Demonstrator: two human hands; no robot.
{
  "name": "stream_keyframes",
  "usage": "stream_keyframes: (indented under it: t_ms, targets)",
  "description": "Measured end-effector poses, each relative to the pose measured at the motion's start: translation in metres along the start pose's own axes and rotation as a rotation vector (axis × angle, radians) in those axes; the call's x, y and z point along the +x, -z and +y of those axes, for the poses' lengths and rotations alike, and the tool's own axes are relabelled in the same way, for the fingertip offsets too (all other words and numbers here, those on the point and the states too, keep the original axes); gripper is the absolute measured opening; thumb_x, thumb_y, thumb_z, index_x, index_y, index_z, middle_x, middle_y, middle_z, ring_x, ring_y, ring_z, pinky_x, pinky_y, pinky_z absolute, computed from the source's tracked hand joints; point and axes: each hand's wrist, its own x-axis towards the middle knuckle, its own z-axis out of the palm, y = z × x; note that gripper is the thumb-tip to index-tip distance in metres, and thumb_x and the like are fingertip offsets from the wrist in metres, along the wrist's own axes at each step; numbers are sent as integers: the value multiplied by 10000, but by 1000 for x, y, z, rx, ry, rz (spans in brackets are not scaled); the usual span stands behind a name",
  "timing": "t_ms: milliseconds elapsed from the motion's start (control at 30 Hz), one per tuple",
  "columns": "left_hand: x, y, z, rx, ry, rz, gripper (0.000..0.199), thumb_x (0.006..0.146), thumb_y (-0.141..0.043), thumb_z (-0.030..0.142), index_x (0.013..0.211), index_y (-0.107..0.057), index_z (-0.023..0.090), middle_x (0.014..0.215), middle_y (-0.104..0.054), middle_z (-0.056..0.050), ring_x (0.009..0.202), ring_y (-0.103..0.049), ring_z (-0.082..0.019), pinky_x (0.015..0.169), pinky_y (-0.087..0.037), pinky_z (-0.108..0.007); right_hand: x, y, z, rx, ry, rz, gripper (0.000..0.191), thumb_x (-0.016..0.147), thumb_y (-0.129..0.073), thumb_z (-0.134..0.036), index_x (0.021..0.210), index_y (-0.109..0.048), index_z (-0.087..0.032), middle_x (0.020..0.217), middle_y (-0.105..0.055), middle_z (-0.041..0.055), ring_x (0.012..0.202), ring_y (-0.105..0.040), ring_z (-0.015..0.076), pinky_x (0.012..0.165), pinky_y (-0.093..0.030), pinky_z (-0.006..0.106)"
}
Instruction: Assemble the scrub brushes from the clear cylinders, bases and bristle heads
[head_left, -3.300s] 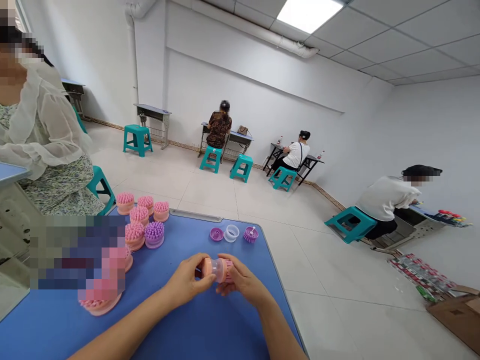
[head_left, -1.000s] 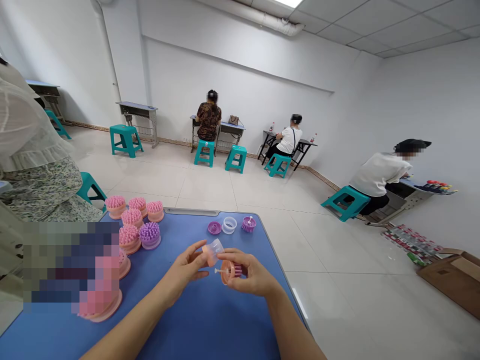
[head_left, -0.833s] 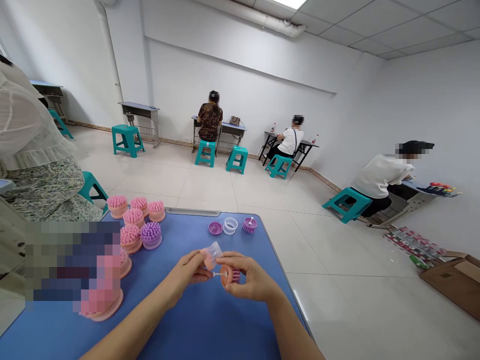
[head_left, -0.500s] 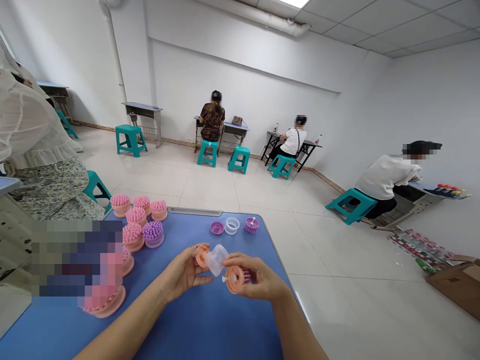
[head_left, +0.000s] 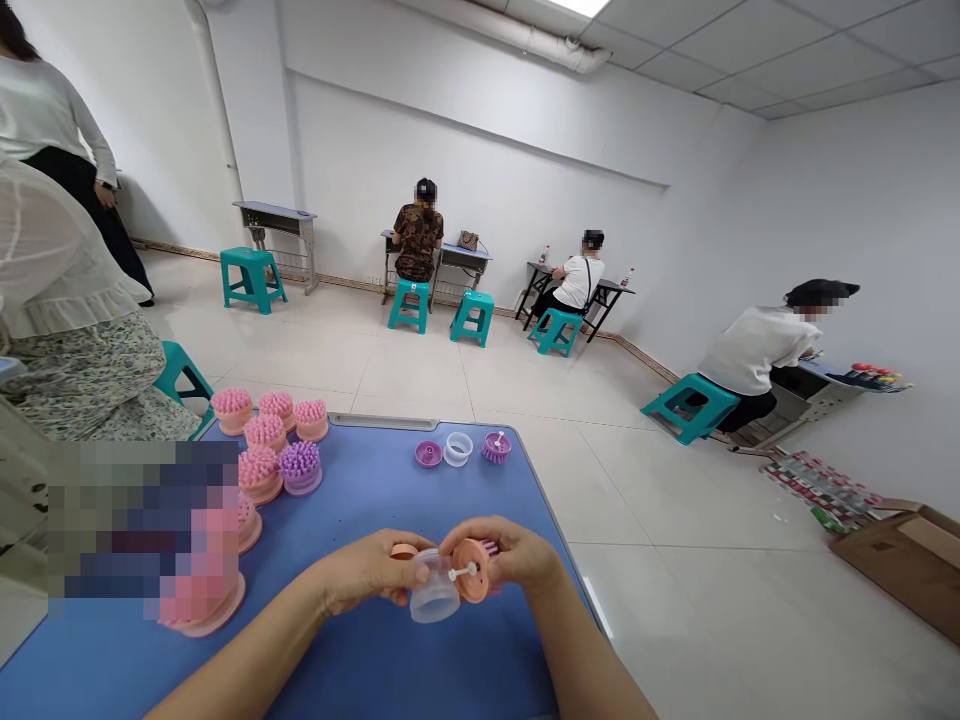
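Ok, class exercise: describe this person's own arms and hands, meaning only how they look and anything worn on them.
The left forearm and right forearm are bare, with no sleeve in view. The left hand and right hand wear no gloves, and no watch or bracelet shows.

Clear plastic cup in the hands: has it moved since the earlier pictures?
Yes: the clear plastic cup has shifted away from the far edge of the blue table.
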Motion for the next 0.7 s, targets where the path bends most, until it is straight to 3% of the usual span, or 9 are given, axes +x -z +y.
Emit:
stream_keyframes:
  t_ms: [167, 333, 433, 567, 700]
  targets:
    - [-5, -6, 7, -16, -50, -9, 326, 613, -722, 369, 879, -692, 185, 720, -607, 11, 661, -520, -124, 591, -421, -204, 2, -4, -5, 57, 31, 157, 389, 627, -723, -330, 976, -662, -168, 665, -571, -6, 516, -452, 92, 462, -363, 203]
    - [-1, -2, 10, -265, -103, 299, 410, 598, -737, 365, 966, -648, 208, 936, -645, -22, 860, -584, -166, 744, -457, -239, 0, -5, -6, 2, 158, 449, 422, 645, -707, -237, 1052, -598, -253, 1069, -589, 47, 794, -578, 166, 671, -464, 288]
    - [3, 4, 9, -347, -139, 448, 426, 586, -759, 367, 956, -623, 207, 952, -635, -32, 905, -581, -172, 769, -460, -244, 3, -11, -7, -193, 137, 490, 513, 650, -688, -178, 1127, -520, -256, 1102, -571, 49, 849, -576, 169, 730, -475, 312]
    - [7, 6, 4, -348, -174, 477, 445, 562, -788, 346, 941, -602, 206, 904, -622, -16, 878, -575, -152, 786, -451, -237, 10, -20, -4, -437, 118, 543, 444, 680, -635, -137, 1093, -491, -216, 1023, -591, 49, 792, -585, 156, 745, -487, 328]
    - [11, 6, -3, -285, -200, 496, 497, 534, -807, 334, 958, -582, 205, 831, -606, 11, 777, -567, -125, 742, -440, -223, 14, -21, 1, -617, 196, 554, 478, 657, -651, -121, 1107, -517, -209, 1203, -496, 94, 1016, -541, 215, 864, -455, 370]
